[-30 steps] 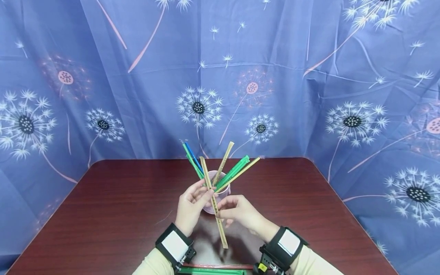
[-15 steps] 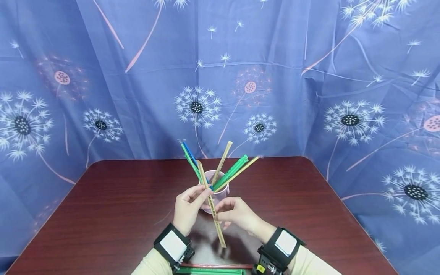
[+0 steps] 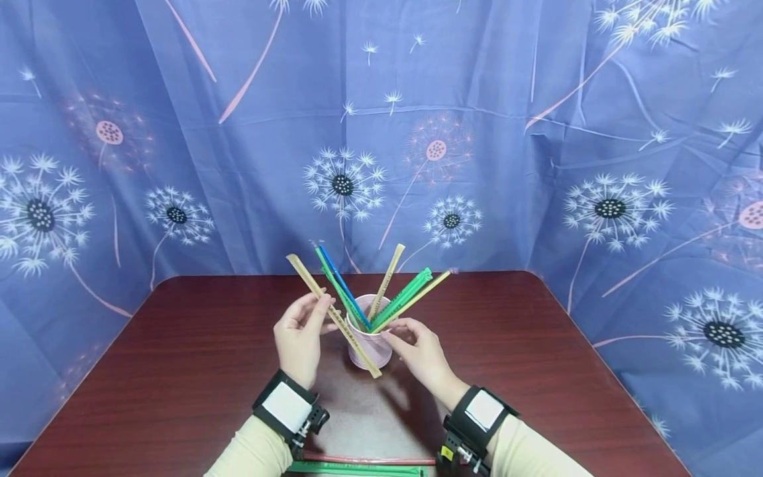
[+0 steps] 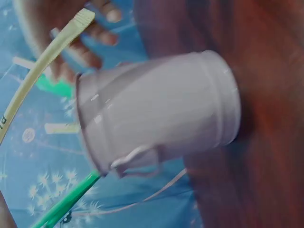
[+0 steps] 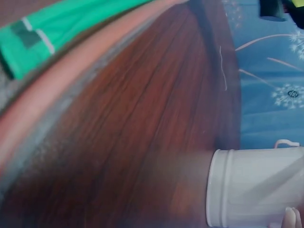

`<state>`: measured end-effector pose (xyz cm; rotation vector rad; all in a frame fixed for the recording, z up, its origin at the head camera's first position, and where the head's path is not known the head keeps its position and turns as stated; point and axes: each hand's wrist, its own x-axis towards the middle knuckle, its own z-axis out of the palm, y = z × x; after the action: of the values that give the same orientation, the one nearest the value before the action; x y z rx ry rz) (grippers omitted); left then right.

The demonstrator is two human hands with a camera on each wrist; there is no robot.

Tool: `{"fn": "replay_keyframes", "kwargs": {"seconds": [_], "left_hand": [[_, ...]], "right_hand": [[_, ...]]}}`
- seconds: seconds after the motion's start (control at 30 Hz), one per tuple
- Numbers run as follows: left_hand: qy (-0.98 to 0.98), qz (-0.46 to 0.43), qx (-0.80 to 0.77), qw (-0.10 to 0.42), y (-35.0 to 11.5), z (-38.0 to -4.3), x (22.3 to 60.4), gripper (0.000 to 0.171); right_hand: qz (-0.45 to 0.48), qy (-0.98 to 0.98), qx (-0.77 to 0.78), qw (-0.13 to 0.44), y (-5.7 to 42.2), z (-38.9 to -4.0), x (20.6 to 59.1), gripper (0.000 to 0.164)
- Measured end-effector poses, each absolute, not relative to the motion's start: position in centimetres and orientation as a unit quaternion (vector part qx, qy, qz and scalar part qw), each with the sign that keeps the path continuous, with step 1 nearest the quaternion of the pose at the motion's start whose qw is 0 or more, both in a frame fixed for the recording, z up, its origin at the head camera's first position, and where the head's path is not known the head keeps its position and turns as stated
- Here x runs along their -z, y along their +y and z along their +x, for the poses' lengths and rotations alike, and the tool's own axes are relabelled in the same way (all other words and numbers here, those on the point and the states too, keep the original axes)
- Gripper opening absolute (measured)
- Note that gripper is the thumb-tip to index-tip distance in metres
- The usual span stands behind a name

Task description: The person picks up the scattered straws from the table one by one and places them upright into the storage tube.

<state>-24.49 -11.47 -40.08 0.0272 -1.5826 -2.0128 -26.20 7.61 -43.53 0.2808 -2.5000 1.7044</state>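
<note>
My left hand (image 3: 301, 338) pinches a long, slim tan wrapped stick (image 3: 350, 338) with printed lettering, between thumb and fingers. The stick slants from upper left to lower right, its low end crossing in front of a pale pink bucket (image 3: 379, 348). Green wrapped sticks (image 3: 408, 291), a blue stick (image 3: 340, 275), another tan one (image 3: 387, 278) and a thin yellow one (image 3: 426, 291) lean out of the bucket. At its right rim is my right hand (image 3: 426, 354), fingers loosely bent against the side. The left wrist view shows the bucket's handle (image 4: 142, 161).
Along the near edge lies a green packet (image 3: 357, 469) behind a pinkish-red rim (image 3: 369, 460), also large in the right wrist view. The dark red wooden table (image 3: 507, 358) ends at a blue dandelion-print curtain (image 3: 256, 165).
My left hand has moved left and up with the tan stick, which now tilts more. My right hand has left the stick's lower part and moved to the bucket's right rim.
</note>
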Motion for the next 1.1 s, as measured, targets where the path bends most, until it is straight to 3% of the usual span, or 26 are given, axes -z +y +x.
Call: {"fn": "replay_keyframes", "kwargs": {"seconds": [0.17, 0.47, 0.77, 1.1], "left_hand": [[-0.56, 0.004, 0.765, 0.317, -12.3, -25.2, 38.7, 0.016], [-0.505, -0.006, 0.781, 0.367, -12.7, -26.3, 37.8, 0.011], [-0.548, 0.016, 0.768, 0.332, -12.1, -26.6, 39.4, 0.011], [-0.615, 0.043, 0.736, 0.279, -11.4, -26.9, 41.9, 0.022]], "right_hand": [[0.093, -0.843, -0.517, 0.115, 7.4, -26.9, 44.0, 0.013], [0.046, -0.811, -0.576, 0.096, 7.2, -27.0, 44.4, 0.024], [0.014, -0.796, -0.602, 0.061, 7.1, -26.8, 44.9, 0.042], [0.001, -0.785, -0.62, 0.018, 7.0, -26.6, 44.7, 0.054]]}}
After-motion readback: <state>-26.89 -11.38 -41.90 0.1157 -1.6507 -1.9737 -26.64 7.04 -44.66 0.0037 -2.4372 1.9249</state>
